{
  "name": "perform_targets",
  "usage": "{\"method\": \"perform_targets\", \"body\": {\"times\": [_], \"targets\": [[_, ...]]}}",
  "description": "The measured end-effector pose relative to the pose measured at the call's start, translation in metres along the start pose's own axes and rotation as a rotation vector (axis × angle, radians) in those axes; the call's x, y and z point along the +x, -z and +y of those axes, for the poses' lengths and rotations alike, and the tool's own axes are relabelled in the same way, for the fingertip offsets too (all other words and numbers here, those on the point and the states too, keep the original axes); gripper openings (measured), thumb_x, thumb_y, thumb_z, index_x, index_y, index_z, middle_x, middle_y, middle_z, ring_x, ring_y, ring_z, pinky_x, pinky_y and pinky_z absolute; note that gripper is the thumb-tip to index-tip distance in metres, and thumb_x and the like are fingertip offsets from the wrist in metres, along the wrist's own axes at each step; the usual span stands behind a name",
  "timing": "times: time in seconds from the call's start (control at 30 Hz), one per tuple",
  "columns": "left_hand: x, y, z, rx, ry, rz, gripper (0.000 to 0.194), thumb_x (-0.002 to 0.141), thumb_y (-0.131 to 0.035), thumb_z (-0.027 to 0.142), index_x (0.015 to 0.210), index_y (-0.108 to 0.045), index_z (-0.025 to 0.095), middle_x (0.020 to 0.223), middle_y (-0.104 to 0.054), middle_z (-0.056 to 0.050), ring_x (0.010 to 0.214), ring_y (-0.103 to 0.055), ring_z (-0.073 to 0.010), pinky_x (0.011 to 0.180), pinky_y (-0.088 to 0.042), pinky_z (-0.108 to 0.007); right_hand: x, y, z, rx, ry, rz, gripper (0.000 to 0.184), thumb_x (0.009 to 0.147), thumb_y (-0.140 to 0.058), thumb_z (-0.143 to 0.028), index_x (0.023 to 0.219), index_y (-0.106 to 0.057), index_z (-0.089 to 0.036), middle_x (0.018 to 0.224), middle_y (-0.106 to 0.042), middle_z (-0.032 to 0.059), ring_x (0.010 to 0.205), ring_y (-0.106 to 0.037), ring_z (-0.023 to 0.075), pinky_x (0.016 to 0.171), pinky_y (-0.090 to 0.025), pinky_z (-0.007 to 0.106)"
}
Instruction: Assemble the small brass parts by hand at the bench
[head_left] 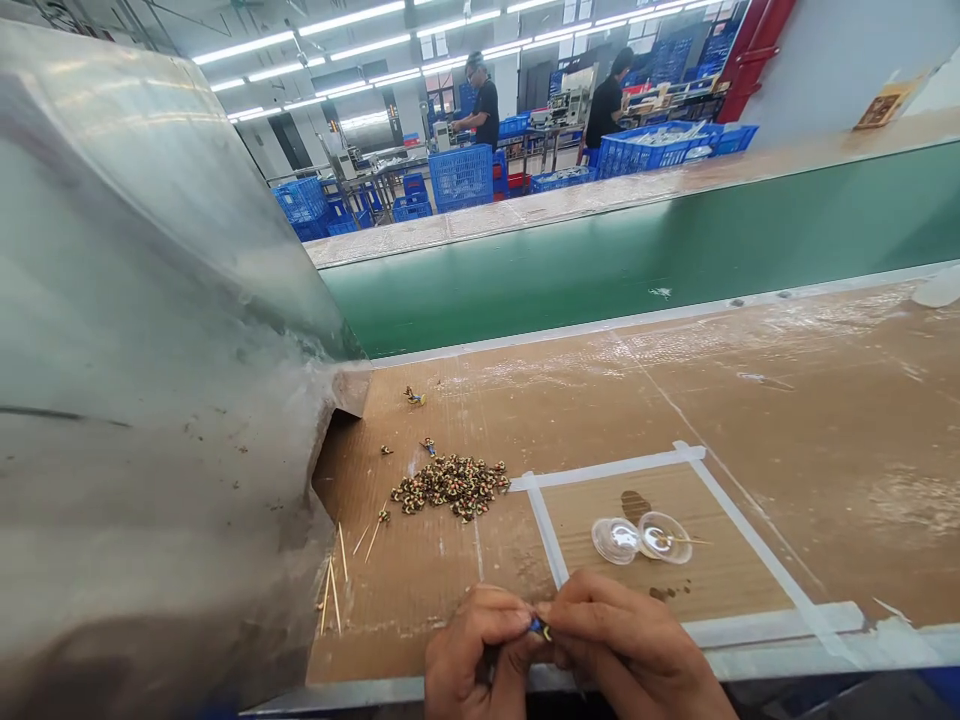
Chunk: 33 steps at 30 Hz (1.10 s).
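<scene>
Both hands [551, 640] pinch a small blue and yellow piece [539, 627] at the near edge of the desk [585, 400]. Pile of tiny multicolored parts [454, 487] beyond, to the left; wooden sticks [334, 590] left of it. Open clear cup [666, 538] inside the white tape outline [551, 545], a stick [694, 542] in it.

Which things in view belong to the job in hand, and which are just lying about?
In use, or likely so:
- small blue piece, between left hand and right hand
- pile of small pieces
- open clear container, stick in it

Apparently just lying about:
- white scrap on green strip
- background crates
</scene>
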<state>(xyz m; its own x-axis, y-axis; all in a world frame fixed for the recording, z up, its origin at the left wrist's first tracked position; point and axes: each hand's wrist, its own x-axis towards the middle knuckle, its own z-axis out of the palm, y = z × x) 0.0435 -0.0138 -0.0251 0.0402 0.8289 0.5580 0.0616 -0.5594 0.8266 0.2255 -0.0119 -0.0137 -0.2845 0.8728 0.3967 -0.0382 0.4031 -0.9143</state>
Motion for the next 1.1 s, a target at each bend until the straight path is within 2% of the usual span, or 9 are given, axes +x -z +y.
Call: {"method": "perform_targets", "body": {"times": [0.3,0.47,0.57,0.63,0.7,0.77,0.87,0.97,1.1], "targets": [[-0.009,-0.004,-0.011,0.023,-0.075,0.044,0.017,0.094,-0.072,0.01,0.105,-0.072,0.024,0.092,-0.073,0.0,0.076,-0.071,-0.0122,0.065,-0.057,-0.02,-0.002,0.001,0.002,-0.047,-0.035,-0.005,0.029,0.11,-0.051,-0.018,0.129,-0.066,-0.033,0.102,-0.07,0.002,0.087,-0.068,0.0153,0.078,-0.056,0.024],[-0.005,-0.005,-0.007,0.037,-0.061,0.075,0.017,0.096,-0.07,0.011,0.105,-0.072,0.025,0.093,-0.075,0.0,0.077,-0.072,-0.0123,0.069,-0.058,-0.021,0.0,0.002,-0.001,-0.086,-0.141,-0.039,0.015,0.11,-0.053,-0.024,0.107,-0.067,-0.025,0.09,-0.067,0.001,0.083,-0.065,0.0161,0.075,-0.051,0.024],[-0.007,-0.005,-0.003,0.066,-0.056,0.003,0.023,0.094,-0.07,0.007,0.108,-0.072,0.026,0.098,-0.077,-0.001,0.08,-0.075,-0.0132,0.072,-0.06,-0.021,0.002,0.002,-0.005,-0.088,-0.128,-0.055,0.016,0.11,-0.052,-0.023,0.102,-0.066,-0.025,0.088,-0.065,-0.0003,0.081,-0.062,0.0152,0.073,-0.048,0.024],[-0.01,-0.007,0.0,0.089,-0.01,0.037,0.018,0.095,-0.071,0.011,0.104,-0.073,0.026,0.097,-0.077,-0.001,0.082,-0.076,-0.0132,0.075,-0.06,-0.021,0.002,0.001,-0.006,-0.082,-0.127,-0.042,0.017,0.11,-0.051,-0.022,0.103,-0.066,-0.026,0.088,-0.065,-0.0007,0.081,-0.062,0.0149,0.073,-0.047,0.024],[-0.013,-0.01,0.003,0.121,0.096,0.15,0.006,0.096,-0.073,0.022,0.1,-0.073,0.026,0.095,-0.077,-0.001,0.085,-0.075,-0.0143,0.079,-0.06,-0.021,0.001,0.001,-0.006,-0.074,-0.143,-0.038,0.017,0.11,-0.051,-0.023,0.101,-0.066,-0.025,0.087,-0.064,-0.0006,0.08,-0.061,0.0148,0.073,-0.047,0.024],[-0.014,-0.012,0.007,0.177,0.215,0.212,0.011,0.095,-0.075,0.034,0.102,-0.075,0.026,0.093,-0.078,-0.002,0.086,-0.075,-0.0165,0.08,-0.06,-0.022,0.0,0.001,-0.006,-0.068,-0.159,-0.036,0.017,0.11,-0.051,-0.023,0.101,-0.066,-0.025,0.087,-0.064,-0.0002,0.079,-0.061,0.0151,0.073,-0.048,0.024],[-0.008,-0.011,0.011,0.223,0.307,0.136,0.019,0.096,-0.071,0.044,0.1,-0.077,0.026,0.091,-0.077,-0.002,0.083,-0.074,-0.0174,0.078,-0.059,-0.023,-0.001,0.002,-0.004,-0.076,-0.166,-0.024,0.018,0.11,-0.052,-0.025,0.099,-0.066,-0.025,0.087,-0.064,0.0,0.08,-0.062,0.0155,0.072,-0.048,0.024],[0.0,-0.009,0.013,0.199,0.263,0.025,0.022,0.1,-0.066,0.043,0.09,-0.076,0.026,0.083,-0.074,0.001,0.076,-0.07,-0.0144,0.073,-0.055,-0.021,-0.001,0.002,-0.002,-0.099,-0.141,-0.024,0.018,0.11,-0.051,-0.023,0.101,-0.066,-0.025,0.089,-0.064,0.0004,0.082,-0.063,0.0156,0.072,-0.048,0.024],[0.002,-0.009,0.014,0.229,0.23,0.019,0.02,0.101,-0.065,0.038,0.088,-0.074,0.025,0.079,-0.072,0.003,0.071,-0.067,-0.0118,0.069,-0.051,-0.019,0.002,0.0,-0.004,-0.109,-0.081,-0.011,0.019,0.111,-0.048,-0.022,0.101,-0.064,-0.025,0.087,-0.064,0.0006,0.08,-0.062,0.0152,0.071,-0.048,0.024]]}}
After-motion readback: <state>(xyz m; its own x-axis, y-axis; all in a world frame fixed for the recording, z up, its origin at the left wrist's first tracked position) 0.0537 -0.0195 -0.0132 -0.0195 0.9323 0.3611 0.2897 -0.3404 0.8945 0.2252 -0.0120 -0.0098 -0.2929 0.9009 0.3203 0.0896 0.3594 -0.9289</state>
